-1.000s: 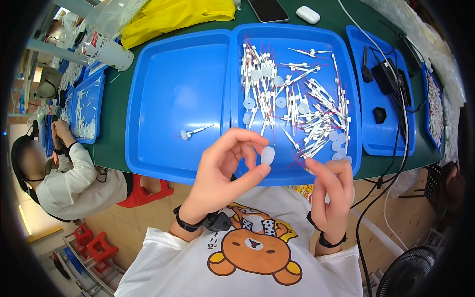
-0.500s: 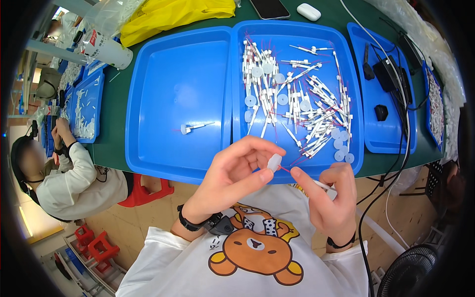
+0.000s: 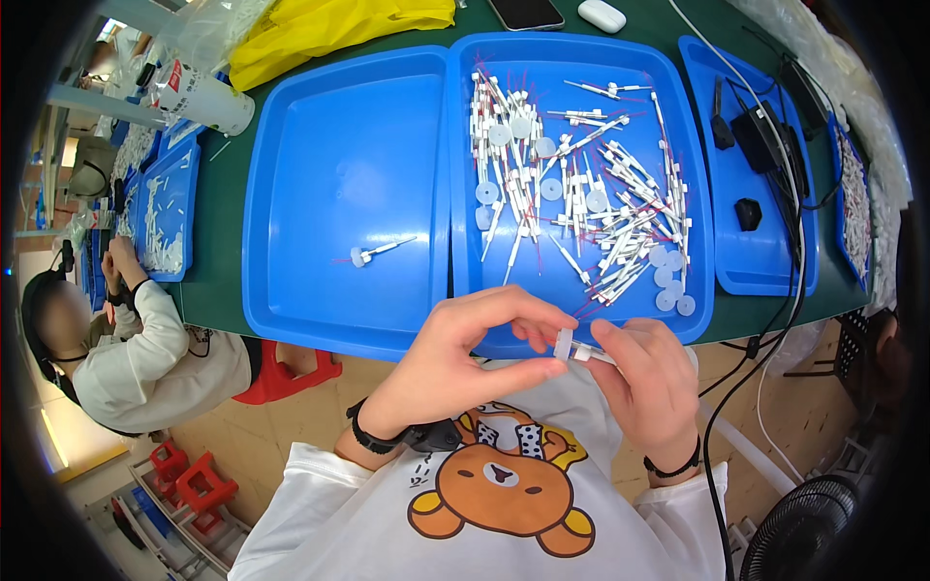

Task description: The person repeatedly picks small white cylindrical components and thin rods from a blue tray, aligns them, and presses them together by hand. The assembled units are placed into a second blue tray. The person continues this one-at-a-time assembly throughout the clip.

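Our left hand (image 3: 450, 363) pinches a cloudy round disc (image 3: 563, 344) by its edge, maybe so its middle stays free. Our right hand (image 3: 654, 387) grips a small white stick (image 3: 587, 352) against it, by the blue tray's (image 3: 630, 66) near edge.

Worktop (image 3: 218, 242): is receiving bright, fairly even light, seemingly from above.
Left tray (image 3: 320, 155): is catching a hazy glare near its middle and a bright sheen beside its right wall.
Right tray (image 3: 591, 60): is showing its contents clearly, though the finest red wires are blurring together.
Fingers (image 3: 622, 345): are appearing well lit and reasonably sharp.
White disc (image 3: 563, 345): is looking pale, its small details hard to read.
Fan (image 3: 799, 533): is sitting in dimness.
Picture rim: is bending straight edges and darkening to black corners.
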`<state>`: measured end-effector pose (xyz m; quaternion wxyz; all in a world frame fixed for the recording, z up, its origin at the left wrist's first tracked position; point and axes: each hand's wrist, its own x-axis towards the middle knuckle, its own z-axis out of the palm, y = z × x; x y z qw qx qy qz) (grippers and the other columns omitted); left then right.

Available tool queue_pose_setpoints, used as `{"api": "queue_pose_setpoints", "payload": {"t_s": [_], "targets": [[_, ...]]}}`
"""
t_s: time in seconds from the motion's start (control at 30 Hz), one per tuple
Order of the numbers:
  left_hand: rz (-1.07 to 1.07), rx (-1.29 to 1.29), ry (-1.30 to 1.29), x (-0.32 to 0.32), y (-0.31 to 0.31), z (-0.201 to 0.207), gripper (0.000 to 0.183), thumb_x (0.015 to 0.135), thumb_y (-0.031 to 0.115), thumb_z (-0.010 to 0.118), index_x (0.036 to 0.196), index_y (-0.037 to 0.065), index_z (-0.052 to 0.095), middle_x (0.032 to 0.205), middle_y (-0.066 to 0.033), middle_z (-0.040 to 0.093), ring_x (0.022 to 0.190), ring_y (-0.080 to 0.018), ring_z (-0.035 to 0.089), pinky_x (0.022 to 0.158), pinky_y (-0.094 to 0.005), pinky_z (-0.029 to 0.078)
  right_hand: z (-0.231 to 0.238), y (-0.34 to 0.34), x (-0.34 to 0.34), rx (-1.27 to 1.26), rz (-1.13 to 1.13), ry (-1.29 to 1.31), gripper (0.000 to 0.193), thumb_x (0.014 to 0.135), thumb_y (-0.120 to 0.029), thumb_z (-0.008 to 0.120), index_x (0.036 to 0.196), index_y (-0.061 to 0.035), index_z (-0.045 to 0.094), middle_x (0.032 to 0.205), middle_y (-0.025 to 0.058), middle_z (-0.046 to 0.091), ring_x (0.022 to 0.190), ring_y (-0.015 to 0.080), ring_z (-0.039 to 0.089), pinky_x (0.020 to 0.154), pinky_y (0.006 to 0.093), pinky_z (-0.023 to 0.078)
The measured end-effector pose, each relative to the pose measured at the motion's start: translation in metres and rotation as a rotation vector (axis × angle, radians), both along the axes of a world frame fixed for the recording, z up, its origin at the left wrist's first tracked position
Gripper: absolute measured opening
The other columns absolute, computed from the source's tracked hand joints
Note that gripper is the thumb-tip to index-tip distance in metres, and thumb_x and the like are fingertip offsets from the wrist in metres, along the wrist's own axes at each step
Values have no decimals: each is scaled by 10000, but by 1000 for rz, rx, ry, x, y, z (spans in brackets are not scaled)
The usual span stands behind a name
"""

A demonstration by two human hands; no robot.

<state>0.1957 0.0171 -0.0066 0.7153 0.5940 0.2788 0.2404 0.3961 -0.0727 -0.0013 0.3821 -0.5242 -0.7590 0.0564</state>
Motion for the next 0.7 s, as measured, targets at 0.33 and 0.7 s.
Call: {"api": "queue_pose_setpoints", "payload": {"t_s": [0.33,0.7], "targets": [[74,300,64,3,-7,-5,307,738,-18,840,1034,-14,761,889,-91,736,831,-185,689,700,-301,528,6,-7,3,-180,17,105,276,765,-39,828,994,34,692,723,84,601,564,212,571,474,327,413],[27,379,128,-11,-16,-2,311,735,41,849,1031,4,760,866,-97,736,767,-226,689,676,-326,534,12,-6,-3,-1203,-49,1092,118,956,-71,696,998,36,724,761,78,697,528,73,551,445,242,427]]}}
